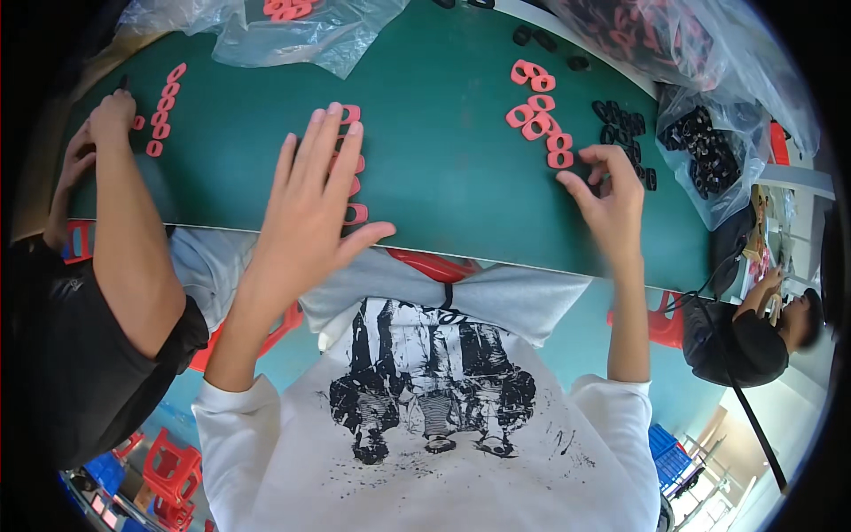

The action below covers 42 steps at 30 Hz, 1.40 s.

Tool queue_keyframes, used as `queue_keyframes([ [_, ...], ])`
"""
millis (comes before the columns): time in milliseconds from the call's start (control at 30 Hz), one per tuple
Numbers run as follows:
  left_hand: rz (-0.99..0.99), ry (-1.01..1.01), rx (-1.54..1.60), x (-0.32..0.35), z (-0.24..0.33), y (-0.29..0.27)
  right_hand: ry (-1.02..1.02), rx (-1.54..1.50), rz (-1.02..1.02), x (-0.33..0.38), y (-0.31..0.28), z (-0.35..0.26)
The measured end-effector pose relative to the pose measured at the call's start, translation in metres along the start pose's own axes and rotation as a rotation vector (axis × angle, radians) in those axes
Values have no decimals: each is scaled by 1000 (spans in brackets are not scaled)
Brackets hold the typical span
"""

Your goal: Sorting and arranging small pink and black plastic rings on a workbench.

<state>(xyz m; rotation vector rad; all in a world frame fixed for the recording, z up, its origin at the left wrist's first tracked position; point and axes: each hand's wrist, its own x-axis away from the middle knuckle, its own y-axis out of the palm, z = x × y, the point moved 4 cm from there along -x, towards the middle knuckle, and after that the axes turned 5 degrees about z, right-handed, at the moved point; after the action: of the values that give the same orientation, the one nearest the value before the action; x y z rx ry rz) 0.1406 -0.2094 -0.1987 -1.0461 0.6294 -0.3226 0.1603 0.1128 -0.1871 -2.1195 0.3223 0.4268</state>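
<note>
Left hand (306, 204): fingers straight, partly covering a column of pink rings (356, 214). Right hand (613, 206): fingers bent, grip cannot be told; loose pink links (537, 125) left of fingertips, black pieces (624, 135) right, on green counter (434, 151).

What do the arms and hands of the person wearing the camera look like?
The left hand and right hand are bare: no gloves, and no rings or watch show. Loose, plain white fabric sleeves end around the elbows, so the forearms are uncovered.
</note>
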Motion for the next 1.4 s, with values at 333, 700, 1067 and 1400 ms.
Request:
queue_keyframes([
  [333,93,-20,-213,-19,10,30,-65,-67,-43,4,11,-8],
  [700,-53,76,-296,-14,-70,-10,-51,-128,-32,14,15,-17],
  [1067,-86,77,-338,-8,-171,-49,-29,-144,1,17,17,-12],
  [1400,-60,190,-454,-23,-204,-60,-9,-94,-2,14,19,-9],
])
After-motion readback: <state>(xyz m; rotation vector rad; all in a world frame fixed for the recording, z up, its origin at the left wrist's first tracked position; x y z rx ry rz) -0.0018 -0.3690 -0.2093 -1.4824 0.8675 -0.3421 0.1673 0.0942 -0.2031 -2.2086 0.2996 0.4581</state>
